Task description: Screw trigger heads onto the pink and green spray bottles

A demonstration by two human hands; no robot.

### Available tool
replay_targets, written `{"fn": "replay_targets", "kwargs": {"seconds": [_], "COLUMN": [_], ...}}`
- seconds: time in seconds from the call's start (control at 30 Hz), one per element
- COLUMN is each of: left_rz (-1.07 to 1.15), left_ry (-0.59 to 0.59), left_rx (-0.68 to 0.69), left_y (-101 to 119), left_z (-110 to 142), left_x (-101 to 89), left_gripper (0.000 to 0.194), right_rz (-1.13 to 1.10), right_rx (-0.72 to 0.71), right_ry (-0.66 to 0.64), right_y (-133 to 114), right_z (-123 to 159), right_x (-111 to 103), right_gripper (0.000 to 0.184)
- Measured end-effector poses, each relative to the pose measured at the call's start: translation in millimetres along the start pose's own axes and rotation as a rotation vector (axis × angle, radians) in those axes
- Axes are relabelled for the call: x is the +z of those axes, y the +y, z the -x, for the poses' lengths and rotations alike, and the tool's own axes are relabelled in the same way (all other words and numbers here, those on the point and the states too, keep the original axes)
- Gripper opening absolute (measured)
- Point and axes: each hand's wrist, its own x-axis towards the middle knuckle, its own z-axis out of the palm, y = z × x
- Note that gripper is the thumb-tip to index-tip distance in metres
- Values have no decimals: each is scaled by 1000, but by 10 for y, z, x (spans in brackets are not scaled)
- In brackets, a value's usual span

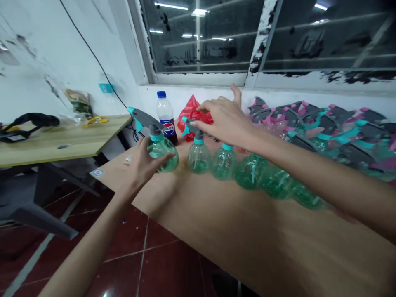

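My left hand (144,161) is wrapped round the green body of a spray bottle (168,154) at the left end of a row. Its grey and turquoise trigger head points left. My right hand (224,117) hovers over the row, thumb and fingers apart, close to the trigger head of a second spray bottle (199,159); whether it touches that head I cannot tell. Further right stand several more green spray bottles (223,165), their tops partly hidden behind my right hand and forearm.
A cola bottle (167,117) with a blue cap and a red plastic bag (189,111) stand behind the row. Many pink, grey and turquoise spray bottles (297,117) crowd the back right. Another table (77,142) is at left, below the wall. A window (204,37) is behind.
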Motion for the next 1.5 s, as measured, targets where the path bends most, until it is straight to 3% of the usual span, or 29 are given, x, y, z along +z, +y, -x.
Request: {"fn": "replay_targets", "kwargs": {"seconds": [0.17, 0.3, 0.6, 0.8, 0.93, 1.0, 1.1, 1.2, 1.27, 1.37, 1.5], "left_rz": [2, -4, -15, -39, -42, -7, 95, 107, 109, 119, 151], "left_ry": [-37, -87, -138, -138, -47, 67, 132, 21, -157, -326, -454], "left_rx": [39, 60, 64, 72, 71, 42, 38, 52, 90, 141, 250], "left_y": [-78, -109, -241, -275, -193, -105, 118, 451, 703, 1060, 1482], "left_z": [-124, -189, -301, -329, -179, -26, 259, 545, 708, 910, 1106], "left_x": [200, 345, 505, 455, 343, 246, 100, 30, 46, 152, 378], "left_gripper": [54, 58, 62, 70, 76, 64, 45, 33, 35, 47, 58], "right_rz": [118, 138, 107, 64, -6, -11, -31, -141, -193, -105, -79], "right_rx": [63, 94, 64, 140, 107, 87, 16, -74, -79, -88, -48], "right_ry": [-146, -231, -200, -160, -188, -209, -232, -306, -360, -414, -380], "right_y": [5, 17, 56, 53, 17, -15, -80, -164, -224, -292, -259], "right_z": [-254, -288, -251, -271, -242, -202, -86, 132, 330, 664, 1105], "right_x": [321, 404, 361, 254, 130, 58, -85, -302, -484, -782, -1170], "right_gripper": [46, 41, 39, 39, 39, 39, 37, 35, 32, 33, 33]}}
